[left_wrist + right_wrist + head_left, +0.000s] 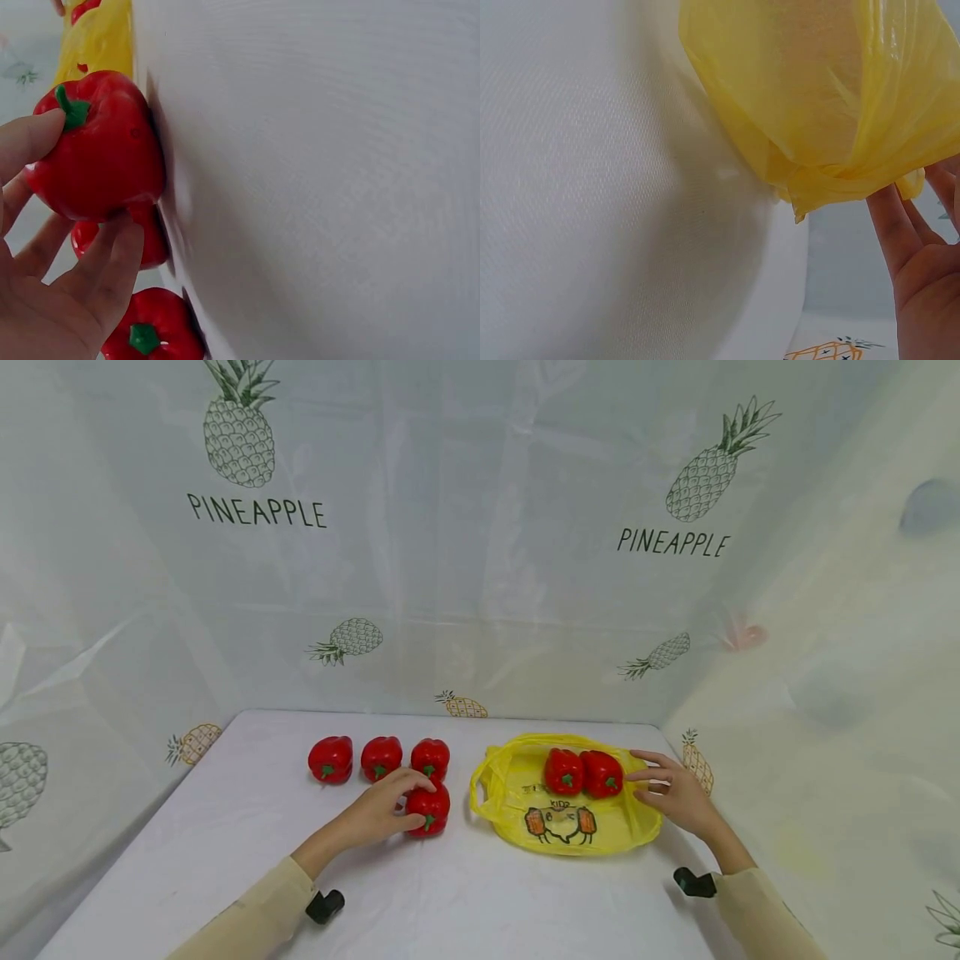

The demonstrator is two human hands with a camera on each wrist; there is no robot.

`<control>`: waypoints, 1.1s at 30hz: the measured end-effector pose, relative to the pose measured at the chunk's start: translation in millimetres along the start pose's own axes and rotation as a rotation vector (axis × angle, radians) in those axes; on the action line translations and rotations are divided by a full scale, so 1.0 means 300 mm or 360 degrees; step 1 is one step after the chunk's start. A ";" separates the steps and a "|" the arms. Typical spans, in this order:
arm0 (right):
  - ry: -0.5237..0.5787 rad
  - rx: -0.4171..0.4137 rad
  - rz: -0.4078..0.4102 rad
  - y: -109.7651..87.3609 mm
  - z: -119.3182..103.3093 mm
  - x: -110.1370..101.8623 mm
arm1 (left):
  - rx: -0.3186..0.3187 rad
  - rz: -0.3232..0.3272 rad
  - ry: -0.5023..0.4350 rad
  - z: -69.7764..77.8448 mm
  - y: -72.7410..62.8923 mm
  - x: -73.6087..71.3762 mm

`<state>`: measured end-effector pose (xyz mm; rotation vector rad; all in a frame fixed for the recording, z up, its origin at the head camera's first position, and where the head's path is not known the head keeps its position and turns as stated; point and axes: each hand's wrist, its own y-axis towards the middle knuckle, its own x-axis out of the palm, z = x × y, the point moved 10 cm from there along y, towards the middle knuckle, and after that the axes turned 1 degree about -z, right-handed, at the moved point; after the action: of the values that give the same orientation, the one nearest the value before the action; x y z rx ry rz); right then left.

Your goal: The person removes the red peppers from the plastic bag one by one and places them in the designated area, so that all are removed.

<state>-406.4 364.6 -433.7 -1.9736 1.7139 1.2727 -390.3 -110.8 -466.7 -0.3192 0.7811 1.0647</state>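
Observation:
My left hand [381, 810] holds a glossy red bell pepper [433, 812] at the table's middle. In the left wrist view its thumb lies by the green stem, with the fingers [112, 262] around the pepper's other side. A yellow plastic bag [618, 827] with a cartoon print lies to the right, its handle loop toward the left. Two red bell peppers [564, 771] show side by side on the bag. At the bag's right edge is my right hand [678, 797], fingers spread and loosely bent. The right wrist view shows the yellow film [810, 97] partly hiding those fingertips.
Three more red bell peppers [382, 757] stand in a row behind my left hand. White cloth covers the table [480, 902]. A curtain [465, 568] with pineapple prints hangs behind and along the sides.

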 end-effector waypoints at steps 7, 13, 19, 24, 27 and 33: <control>0.0008 0.0003 -0.0016 0.000 0.000 0.003 | -0.0006 -0.0050 -0.0032 -0.014 -0.002 0.005; 0.0026 0.0009 -0.0031 0.003 0.002 0.008 | -0.0007 -0.0057 -0.0050 -0.021 -0.003 0.009; 0.0045 0.0001 -0.0034 0.005 0.004 0.009 | 0.0000 -0.0051 -0.0040 -0.019 -0.004 0.009; 0.0020 0.0006 -0.0022 0.003 0.007 0.007 | 0.0004 -0.0044 -0.0022 -0.018 0.001 0.010; 0.0006 0.0005 -0.0012 0.003 0.006 0.006 | 0.0005 -0.0042 -0.0019 -0.015 0.002 0.008; 0.0000 -0.0011 -0.0004 0.002 0.007 0.005 | -0.0015 -0.0025 0.0001 -0.010 0.001 -0.010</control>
<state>-408.0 364.7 -435.8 -1.9790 1.7091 1.2793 -392.7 -114.4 -466.7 -0.3330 0.7733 1.0537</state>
